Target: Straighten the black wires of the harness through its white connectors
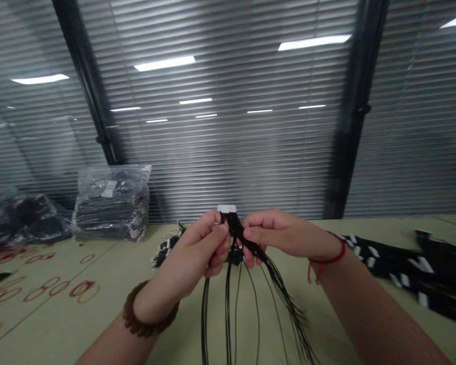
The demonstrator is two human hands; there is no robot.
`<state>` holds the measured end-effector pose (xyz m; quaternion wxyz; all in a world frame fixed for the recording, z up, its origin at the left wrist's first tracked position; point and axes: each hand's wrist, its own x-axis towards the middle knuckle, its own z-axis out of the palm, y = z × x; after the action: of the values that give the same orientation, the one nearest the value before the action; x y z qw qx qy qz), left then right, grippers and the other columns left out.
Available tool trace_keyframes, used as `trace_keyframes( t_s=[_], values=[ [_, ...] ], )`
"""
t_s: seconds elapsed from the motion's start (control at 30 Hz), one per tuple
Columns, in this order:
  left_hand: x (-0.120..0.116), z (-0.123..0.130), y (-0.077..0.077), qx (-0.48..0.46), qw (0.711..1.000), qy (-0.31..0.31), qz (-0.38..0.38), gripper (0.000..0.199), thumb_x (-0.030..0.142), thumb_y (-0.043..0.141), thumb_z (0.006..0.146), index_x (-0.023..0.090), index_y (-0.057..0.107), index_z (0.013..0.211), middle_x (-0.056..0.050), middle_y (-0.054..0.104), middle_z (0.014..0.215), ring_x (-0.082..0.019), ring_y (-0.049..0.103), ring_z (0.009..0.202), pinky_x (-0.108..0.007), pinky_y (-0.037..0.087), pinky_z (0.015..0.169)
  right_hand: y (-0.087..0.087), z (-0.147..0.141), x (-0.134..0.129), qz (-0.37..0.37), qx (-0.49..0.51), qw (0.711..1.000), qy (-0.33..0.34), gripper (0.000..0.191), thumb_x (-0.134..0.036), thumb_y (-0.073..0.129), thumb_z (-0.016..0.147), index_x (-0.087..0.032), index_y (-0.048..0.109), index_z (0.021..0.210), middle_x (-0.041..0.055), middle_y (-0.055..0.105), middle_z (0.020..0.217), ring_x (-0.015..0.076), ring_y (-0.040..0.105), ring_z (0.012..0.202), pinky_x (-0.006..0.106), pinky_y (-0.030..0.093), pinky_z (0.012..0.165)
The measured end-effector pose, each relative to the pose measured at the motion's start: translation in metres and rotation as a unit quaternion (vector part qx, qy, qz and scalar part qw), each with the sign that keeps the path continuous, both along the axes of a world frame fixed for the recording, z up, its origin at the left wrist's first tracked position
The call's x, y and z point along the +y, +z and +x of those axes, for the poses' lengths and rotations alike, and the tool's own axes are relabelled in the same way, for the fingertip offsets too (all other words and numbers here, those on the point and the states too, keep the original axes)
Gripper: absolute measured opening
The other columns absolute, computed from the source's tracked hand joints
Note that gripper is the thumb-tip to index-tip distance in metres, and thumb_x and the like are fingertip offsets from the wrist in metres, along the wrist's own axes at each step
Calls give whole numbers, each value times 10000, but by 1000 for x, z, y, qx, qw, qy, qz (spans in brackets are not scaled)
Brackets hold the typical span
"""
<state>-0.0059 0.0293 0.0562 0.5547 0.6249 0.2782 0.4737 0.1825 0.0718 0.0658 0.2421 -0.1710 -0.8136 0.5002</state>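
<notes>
Both hands hold up one wire harness (233,225), a bunch of thin black wires topped by a white connector (227,208). My left hand (209,241) pinches the wires just under the connector's left side, thumb against fingers. On the other side, my right hand (268,233) grips the wires between thumb and curled fingers, a little below the connector. Some strands hang straight down below my left hand, while a thicker bunch (277,281) fans out to the lower right. What lies inside the fingers is partly hidden.
Behind the hands lies a pile of black harnesses with white connectors (163,251). More black bundles (406,274) lie at right. A clear bag of harnesses (112,205) stands at back left, near red and yellow rubber bands (81,289). Window blinds (228,152) rise behind the table.
</notes>
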Motion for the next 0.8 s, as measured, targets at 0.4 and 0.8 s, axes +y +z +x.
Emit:
trace_keyframes(
  t_s=[0.4,0.8],
  values=[
    [-2,4,2,136,970,142,142,204,297,595,776,155,481,684,51,399,566,-85,327,501,-211,264,454,1,-6,-8,75,10,993,-88,285,-380,660,797,-118,559,746,-6,540,657,78,469,594,188,335,525],
    [5,-3,0,129,977,121,120,92,225,515,768,166,532,700,78,338,467,-69,241,392,-205,174,379,-1,-6,-6,182,66,966,-172,120,-270,441,908,-173,475,969,-35,491,672,69,361,516,195,266,470]
  ],
)
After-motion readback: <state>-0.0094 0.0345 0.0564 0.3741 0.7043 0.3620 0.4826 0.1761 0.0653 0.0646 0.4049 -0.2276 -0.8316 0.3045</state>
